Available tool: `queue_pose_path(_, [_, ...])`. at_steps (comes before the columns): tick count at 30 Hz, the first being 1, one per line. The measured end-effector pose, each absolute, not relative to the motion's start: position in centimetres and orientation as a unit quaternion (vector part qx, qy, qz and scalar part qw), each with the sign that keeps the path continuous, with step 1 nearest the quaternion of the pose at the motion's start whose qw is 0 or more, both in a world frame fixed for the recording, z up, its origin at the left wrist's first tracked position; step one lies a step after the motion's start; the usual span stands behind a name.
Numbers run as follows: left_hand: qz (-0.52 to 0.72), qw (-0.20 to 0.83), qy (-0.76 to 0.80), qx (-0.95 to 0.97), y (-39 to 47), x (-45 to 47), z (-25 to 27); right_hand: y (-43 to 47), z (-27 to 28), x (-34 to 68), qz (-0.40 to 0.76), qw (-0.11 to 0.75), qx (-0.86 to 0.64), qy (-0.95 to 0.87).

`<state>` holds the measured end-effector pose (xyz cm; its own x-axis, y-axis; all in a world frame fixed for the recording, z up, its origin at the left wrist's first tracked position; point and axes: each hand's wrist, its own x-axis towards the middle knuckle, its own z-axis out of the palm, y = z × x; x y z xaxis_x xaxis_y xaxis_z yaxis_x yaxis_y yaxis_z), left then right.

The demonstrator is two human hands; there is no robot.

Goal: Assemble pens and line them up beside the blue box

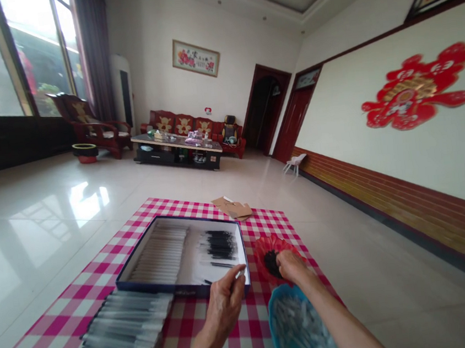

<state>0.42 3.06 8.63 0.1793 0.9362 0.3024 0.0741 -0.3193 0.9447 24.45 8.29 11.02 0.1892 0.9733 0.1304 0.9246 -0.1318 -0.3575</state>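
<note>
My left hand (225,297) is closed over the near right corner of a shallow blue-edged box (144,284). Its thumb and forefinger pinch a small whitish piece (241,273), too blurred to name. In the box lie a row of translucent pen-like tubes (158,254) and a group of thin black-filled sticks (220,245) like pen refills. My right hand (291,266) reaches into a red scalloped dish (267,242) of small black pieces (271,262). Its fingers are bunched together, and what they grip is hidden.
A turquoise basin (275,324) of small clear pieces stands under my right forearm. Many pen-like tubes (120,335) are piled left of the box. Brown cardboard (236,209) lies at the far edge of the checked tablecloth (169,207). Beyond stands a coffee table (176,152).
</note>
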Motion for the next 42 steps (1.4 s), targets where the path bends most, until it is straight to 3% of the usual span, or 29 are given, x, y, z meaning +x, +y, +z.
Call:
queue_pose_path(8, [0.522,0.384,0.402,0.647,2.6,0.3,9.0,5.2,12.9,19.8,0.142,0.39,-0.673,-0.613])
queue_pose_path(12, [0.532,0.358,0.395,0.658,2.4,0.1,9.5,1.8,11.8,15.2,0.412,0.609,-0.532,-0.42])
queue_pose_path(15, [0.557,0.332,0.375,0.663,2.3,0.0,9.4,0.4,11.2,13.2,0.495,0.67,-0.457,-0.312])
queue_pose_path(25, [0.55,0.285,0.367,0.694,1.9,-0.2,9.0,0.3,10.4,12.7,0.576,0.681,-0.392,-0.225])
queue_pose_path(42, [0.453,0.239,0.408,0.756,1.8,-0.8,9.4,-0.2,10.5,12.7,0.472,0.597,-0.496,-0.417])
